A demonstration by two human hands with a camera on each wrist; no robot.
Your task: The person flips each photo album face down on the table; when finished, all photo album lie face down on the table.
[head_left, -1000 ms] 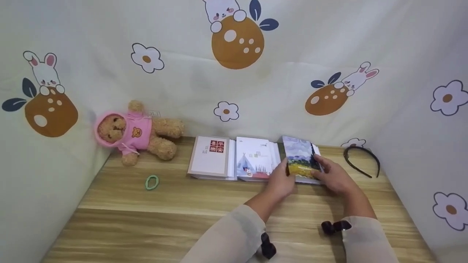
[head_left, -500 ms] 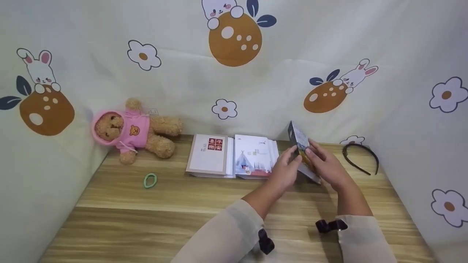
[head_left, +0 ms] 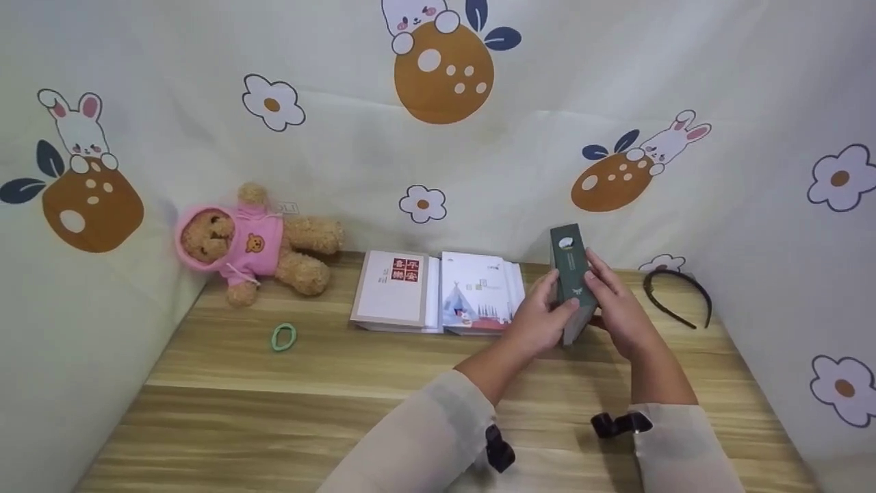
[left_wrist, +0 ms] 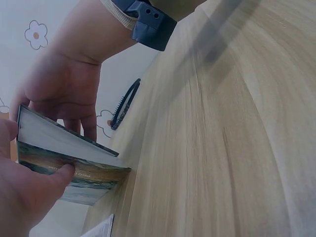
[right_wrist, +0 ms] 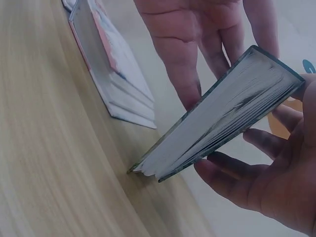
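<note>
- The thick dark-green-spined hardcover book [head_left: 569, 263] with a painted landscape cover is standing tilted between 2 hands at the right of the pale wood-grain table [head_left: 274, 424], spine facing up; whether its lower edge is touching the wood, I'm not able to tell.
- As for progress, 2 books are already lying flat side by side to the left: the white hardcover with a beige border and red square [head_left: 390, 298] and the white book with a blue tent picture [head_left: 479, 291]. The 3rd is not yet lying beside them, so its handling is looking unfinished.
- Now the left hand [head_left: 540, 318]: it's gripping the left side, thumb pressing the painted cover in the left wrist view, other fingers wrapping toward the spine.
- The right hand [head_left: 616, 308] is holding the opposite cover, its fingers bending against it.
- Both forearms are slanting in from the near side, wrists resting apart, hands facing each other across the closed covers; the pages are showing slightly fanned below.
</note>
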